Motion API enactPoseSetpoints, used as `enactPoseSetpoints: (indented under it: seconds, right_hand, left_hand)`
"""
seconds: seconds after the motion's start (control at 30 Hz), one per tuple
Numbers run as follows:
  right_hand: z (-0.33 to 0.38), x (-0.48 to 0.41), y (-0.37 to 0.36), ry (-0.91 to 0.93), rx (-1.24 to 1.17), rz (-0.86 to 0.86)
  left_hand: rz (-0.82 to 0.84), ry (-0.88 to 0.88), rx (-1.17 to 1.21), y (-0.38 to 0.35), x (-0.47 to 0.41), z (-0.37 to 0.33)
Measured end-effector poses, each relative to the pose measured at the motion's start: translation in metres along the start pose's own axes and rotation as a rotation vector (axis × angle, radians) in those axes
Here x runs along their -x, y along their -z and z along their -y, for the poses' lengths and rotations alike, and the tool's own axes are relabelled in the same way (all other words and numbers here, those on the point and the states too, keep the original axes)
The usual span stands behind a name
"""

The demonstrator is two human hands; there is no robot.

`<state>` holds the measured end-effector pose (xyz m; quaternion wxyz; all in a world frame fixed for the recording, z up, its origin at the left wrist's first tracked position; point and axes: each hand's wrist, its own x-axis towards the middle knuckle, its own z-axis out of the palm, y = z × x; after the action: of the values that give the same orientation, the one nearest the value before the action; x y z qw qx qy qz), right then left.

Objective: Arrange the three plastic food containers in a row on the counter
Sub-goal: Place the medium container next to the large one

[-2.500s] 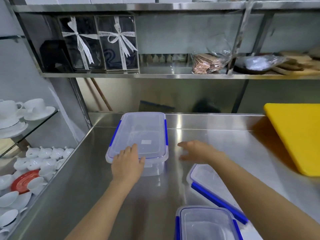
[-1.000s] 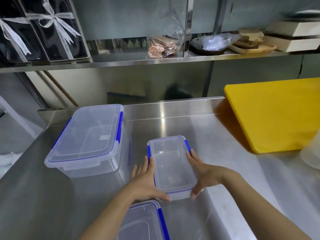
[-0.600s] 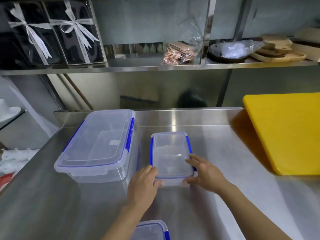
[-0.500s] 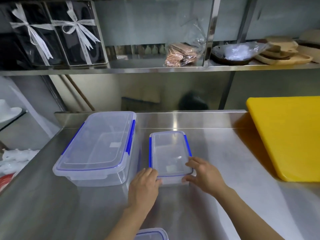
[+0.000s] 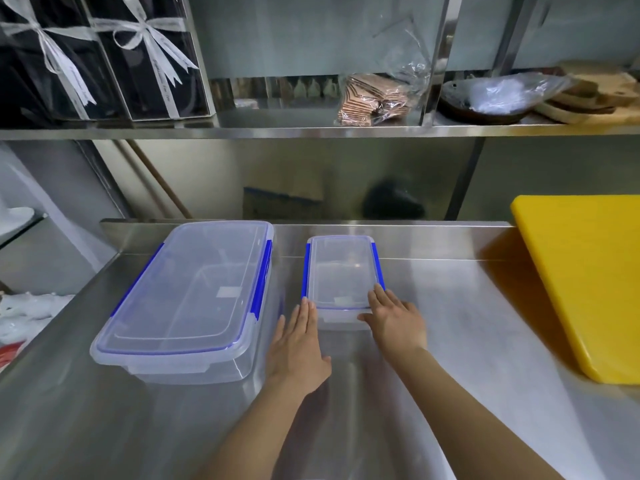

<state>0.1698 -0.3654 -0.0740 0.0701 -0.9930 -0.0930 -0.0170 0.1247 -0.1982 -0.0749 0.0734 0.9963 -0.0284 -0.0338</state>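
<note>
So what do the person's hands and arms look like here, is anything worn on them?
Both arms are bare as far as the frame shows: no sleeves in view. The left hand and the right hand wear no gloves, and no rings, watch or bracelets show on the fingers or wrists. The fingernails look short and unpainted.

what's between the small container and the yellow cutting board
In the head view, only bare steel counter lies between the small container and the yellow cutting board; the right hand touches the container's near right corner.
</note>
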Motion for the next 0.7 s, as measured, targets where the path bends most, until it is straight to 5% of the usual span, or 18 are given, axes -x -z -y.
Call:
enactPoseSetpoints:
  seconds: [0.27, 0.5, 0.6, 0.7]
  right_hand:
    - [0.011, 0.016, 0.004, -0.109, -0.006, 0.196]
    - [0.026, 0.063, 0.019, -0.124, -0.281, 0.064]
    - [0.038, 0.087, 0.029, -0.13, -0.483, 0.282]
    - [0.049, 0.118, 0.04, -0.137, -0.757, 0.697]
  left_hand:
    - [0.112, -0.032, 0.082, 0.018, 0.007, 0.01]
    - [0.14, 0.089, 0.396, 0.025, 0.073, 0.049]
    - [0.205, 0.172, 0.55, 0.025, 0.103, 0.067]
    - [0.379, 0.231, 0.626, 0.033, 0.133, 0.086]
